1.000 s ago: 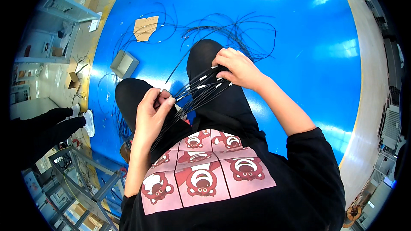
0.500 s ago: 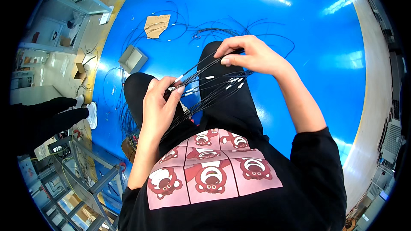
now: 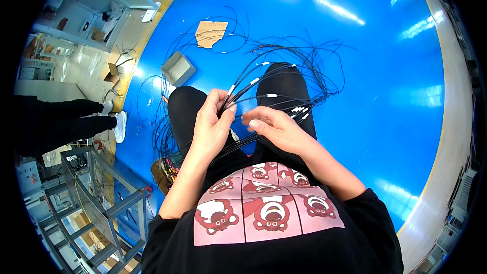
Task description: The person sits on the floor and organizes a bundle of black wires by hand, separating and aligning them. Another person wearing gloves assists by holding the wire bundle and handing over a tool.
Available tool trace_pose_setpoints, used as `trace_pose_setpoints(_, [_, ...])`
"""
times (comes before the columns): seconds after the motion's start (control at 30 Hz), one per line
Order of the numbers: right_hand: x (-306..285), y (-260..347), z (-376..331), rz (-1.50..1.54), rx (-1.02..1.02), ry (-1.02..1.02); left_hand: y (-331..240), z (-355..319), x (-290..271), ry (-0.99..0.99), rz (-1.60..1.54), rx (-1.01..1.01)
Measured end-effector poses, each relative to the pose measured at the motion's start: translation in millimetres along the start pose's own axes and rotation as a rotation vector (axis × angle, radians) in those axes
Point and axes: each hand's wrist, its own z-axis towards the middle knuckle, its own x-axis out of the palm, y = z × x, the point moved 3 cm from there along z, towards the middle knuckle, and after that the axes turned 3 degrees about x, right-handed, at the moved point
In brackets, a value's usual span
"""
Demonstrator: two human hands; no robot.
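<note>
My left hand is closed around a bundle of thin black cables above my left thigh. Short white sleeves sit on several of these cables. From my grip some strands arc up and right past my right knee, while others pass lower across my lap. My right hand is right beside the left one, over the lap strands. Its fingers point left, stretched out with the thumb a little apart, and no cable shows gripped in them. The far cable ends lie in a loose tangle near my right knee.
On the blue floor ahead lie a torn cardboard piece and an open grey box. More black cables hang beside my left leg. A metal frame stands at the lower left. Another person's legs are at the left.
My right hand has let go of the strands by my right knee and come down and left, beside my left hand. The upper strands now arc loosely. The whole view has shifted somewhat.
</note>
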Motion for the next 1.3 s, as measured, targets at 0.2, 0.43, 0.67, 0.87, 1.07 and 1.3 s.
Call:
trace_pose_setpoints(0.2, [-26,68,0,0.250,-0.212,-0.207,-26,-10,5,-0.008,-0.181,-0.052])
trace_pose_setpoints(0.43, [-20,-9,20,-0.034,-0.144,-0.218,-2,-6,0,0.045,-0.333,-0.248])
trace_pose_setpoints(0.67, [18,5,4,-0.727,-0.346,-0.043,-1,9,-19,0.310,-0.313,-0.362])
trace_pose_setpoints(0.87, [33,-14,18,-0.262,-0.021,0.113,-6,22,-33,0.460,-0.065,-0.217])
trace_pose_setpoints(1.07, [51,-12,28,0.564,0.211,0.072,-2,20,-35,0.494,0.105,-0.102])
trace_pose_setpoints(1.3, [45,-8,34,0.633,0.110,-0.080,8,-29,-43,0.268,0.041,-0.200])
